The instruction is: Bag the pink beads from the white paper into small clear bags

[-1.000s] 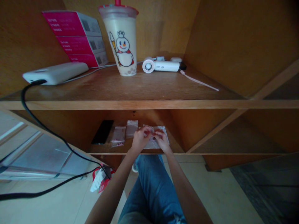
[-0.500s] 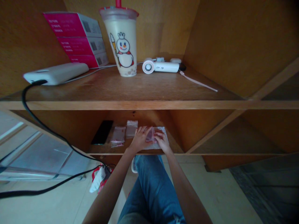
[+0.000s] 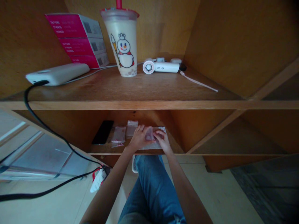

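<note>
On the lower shelf, a small clear plastic bag (image 3: 149,134) with a pinkish tint lies between my hands. My left hand (image 3: 139,137) holds its left side, fingers bent over it. The fingers of my right hand (image 3: 161,139) are pinched together at its right edge. Beneath both hands lies a larger clear plastic sheet or bag (image 3: 153,145), partly covered by them. To the left of my left hand are a small clear packet (image 3: 132,128) and a stack of similar packets (image 3: 118,135) with pink-marked edges.
A black phone (image 3: 103,132) lies at the lower shelf's left. Above, the upper shelf carries a milk tea cup (image 3: 123,46), pink boxes (image 3: 72,28), a white power bank (image 3: 58,74) and a handheld fan (image 3: 163,67). A black cable (image 3: 58,136) hangs down at left.
My right hand's fingers have drawn in slightly at the bag's right edge. The small bag shows flatter between my hands, and my left hand has barely shifted.
</note>
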A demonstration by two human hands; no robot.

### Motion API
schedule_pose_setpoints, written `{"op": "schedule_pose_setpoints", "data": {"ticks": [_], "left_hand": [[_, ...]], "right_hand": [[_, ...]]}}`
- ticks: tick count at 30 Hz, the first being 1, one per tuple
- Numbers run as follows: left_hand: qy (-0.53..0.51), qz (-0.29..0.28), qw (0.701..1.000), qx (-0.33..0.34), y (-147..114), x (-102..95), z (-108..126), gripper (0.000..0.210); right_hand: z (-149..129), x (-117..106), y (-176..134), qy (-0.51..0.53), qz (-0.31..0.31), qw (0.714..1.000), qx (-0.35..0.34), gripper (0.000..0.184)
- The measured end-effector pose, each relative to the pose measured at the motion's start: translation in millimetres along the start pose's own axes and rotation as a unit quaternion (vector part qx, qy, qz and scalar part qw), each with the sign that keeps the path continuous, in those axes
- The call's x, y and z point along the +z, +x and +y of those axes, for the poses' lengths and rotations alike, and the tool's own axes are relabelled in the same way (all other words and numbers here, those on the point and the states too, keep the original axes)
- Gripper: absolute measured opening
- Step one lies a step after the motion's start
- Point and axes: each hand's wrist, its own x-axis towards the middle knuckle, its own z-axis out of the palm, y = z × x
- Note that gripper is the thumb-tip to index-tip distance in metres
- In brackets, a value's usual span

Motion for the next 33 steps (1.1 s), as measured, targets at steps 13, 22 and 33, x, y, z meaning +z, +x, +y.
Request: {"op": "schedule_pose_setpoints", "data": {"ticks": [13,22,33], "left_hand": [[-0.009,-0.009,0.998,-0.055,-19.3,20.4,-1.1,0.064],[-0.025,-0.007,0.998,-0.065,-20.0,21.8,-3.5,0.052],[0.012,-0.001,0.998,-0.055,-20.2,25.4,-0.6,0.054]], "right_hand": [[-2.7,-0.8,0.3,-0.111,0.021,0.994,0.012,0.020],[5.4,-15.3,18.6,0.097,-0.026,0.990,0.098,0.017],[0.2,-21.2,30.2,-0.241,-0.089,0.966,0.039,0.017]]}}
